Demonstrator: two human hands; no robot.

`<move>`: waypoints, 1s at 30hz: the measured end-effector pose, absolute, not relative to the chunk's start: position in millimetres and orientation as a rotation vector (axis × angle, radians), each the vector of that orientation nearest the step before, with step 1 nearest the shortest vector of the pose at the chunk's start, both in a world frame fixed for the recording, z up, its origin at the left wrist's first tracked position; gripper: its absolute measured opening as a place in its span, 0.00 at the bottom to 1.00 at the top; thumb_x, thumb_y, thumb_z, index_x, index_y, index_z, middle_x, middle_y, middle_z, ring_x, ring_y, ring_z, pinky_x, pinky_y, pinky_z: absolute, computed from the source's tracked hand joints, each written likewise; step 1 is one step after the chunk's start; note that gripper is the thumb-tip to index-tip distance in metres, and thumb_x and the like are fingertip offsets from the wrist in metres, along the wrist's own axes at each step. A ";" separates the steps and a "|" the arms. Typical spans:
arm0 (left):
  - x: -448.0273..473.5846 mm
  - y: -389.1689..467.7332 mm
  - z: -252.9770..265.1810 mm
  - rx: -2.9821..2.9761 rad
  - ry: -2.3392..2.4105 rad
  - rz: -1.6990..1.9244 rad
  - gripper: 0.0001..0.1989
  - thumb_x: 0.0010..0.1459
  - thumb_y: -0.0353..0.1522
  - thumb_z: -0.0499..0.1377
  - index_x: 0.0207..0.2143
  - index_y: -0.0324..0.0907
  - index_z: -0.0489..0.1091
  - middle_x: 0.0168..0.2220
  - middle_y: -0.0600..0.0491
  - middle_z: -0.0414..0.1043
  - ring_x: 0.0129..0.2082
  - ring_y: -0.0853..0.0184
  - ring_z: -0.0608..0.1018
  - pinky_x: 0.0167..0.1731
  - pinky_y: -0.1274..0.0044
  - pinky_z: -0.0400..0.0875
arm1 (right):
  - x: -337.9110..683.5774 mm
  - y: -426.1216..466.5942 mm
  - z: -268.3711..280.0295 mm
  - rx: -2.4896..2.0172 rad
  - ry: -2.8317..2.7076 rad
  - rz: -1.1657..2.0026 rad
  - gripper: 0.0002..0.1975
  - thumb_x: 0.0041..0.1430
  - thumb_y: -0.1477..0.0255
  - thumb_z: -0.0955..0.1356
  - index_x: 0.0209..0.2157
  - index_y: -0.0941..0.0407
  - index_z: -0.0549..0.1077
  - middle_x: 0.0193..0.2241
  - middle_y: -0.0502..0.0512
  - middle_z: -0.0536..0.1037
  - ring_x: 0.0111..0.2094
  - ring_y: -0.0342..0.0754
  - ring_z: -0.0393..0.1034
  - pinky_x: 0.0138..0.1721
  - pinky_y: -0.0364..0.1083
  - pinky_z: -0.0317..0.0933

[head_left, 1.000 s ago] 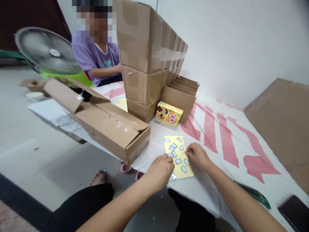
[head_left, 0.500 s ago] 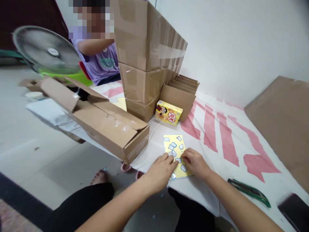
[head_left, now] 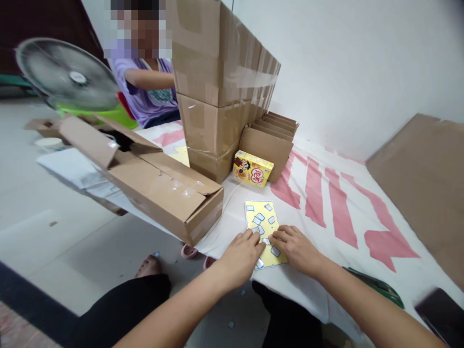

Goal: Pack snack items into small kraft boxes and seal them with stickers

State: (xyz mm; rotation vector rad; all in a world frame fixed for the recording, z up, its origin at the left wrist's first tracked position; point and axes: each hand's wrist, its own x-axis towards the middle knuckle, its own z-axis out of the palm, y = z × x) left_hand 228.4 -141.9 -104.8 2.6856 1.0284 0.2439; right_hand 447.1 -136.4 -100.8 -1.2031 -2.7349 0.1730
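Observation:
A yellow sheet lies on the cloth near the table's front edge, scattered with several small white, blue-edged patches. My left hand rests on its left side, fingers bent and lying against the surface, thumb toward the middle. On the right side, my right hand touches the sheet with its fingers laid over it and the thumb apart. Nothing shows in either hand; the undersides of the fingers are hidden. Just behind the sheet stands a yellow printed snack box.
A long cardboard carton lies at left. Taped cartons are stacked behind, beside cardboard dividers. A green box cutter and dark phone lie at right. A person sits beyond, near a fan.
My right hand has opened from a pinch and laid its fingers on the sheet. My left hand stays nearly in place. The other person's arm has lowered slightly.

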 end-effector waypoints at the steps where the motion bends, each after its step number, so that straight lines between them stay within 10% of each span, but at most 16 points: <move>1: 228.4 -142.1 -104.3 2.676 1.031 0.252 0.17 0.56 0.23 0.52 0.49 0.40 0.66 0.44 0.44 0.66 0.44 0.57 0.67 0.41 0.67 0.65 | 448.7 -135.9 -99.8 -1.222 -2.692 0.227 0.19 0.55 0.83 0.63 0.46 0.54 0.73 0.42 0.59 0.76 0.47 0.55 0.64 0.47 0.54 0.61; 14: 214.3 -124.1 -104.1 2.197 1.710 0.499 0.13 0.58 0.35 0.55 0.42 0.36 0.69 0.48 0.42 0.67 0.51 0.53 0.64 0.49 0.64 0.61 | 447.4 -122.5 -85.5 -1.851 -1.096 1.385 0.15 0.56 0.70 0.66 0.45 0.57 0.66 0.43 0.60 0.71 0.34 0.43 0.71 0.31 0.42 0.68; 30: 222.6 -106.8 -127.8 1.953 1.471 0.868 0.16 0.57 0.29 0.53 0.48 0.38 0.65 0.51 0.44 0.65 0.54 0.59 0.66 0.56 0.64 0.59 | 430.0 -109.6 -118.9 -1.946 -1.303 1.201 0.15 0.44 0.79 0.71 0.32 0.54 0.63 0.16 0.40 0.66 0.15 0.39 0.62 0.16 0.39 0.54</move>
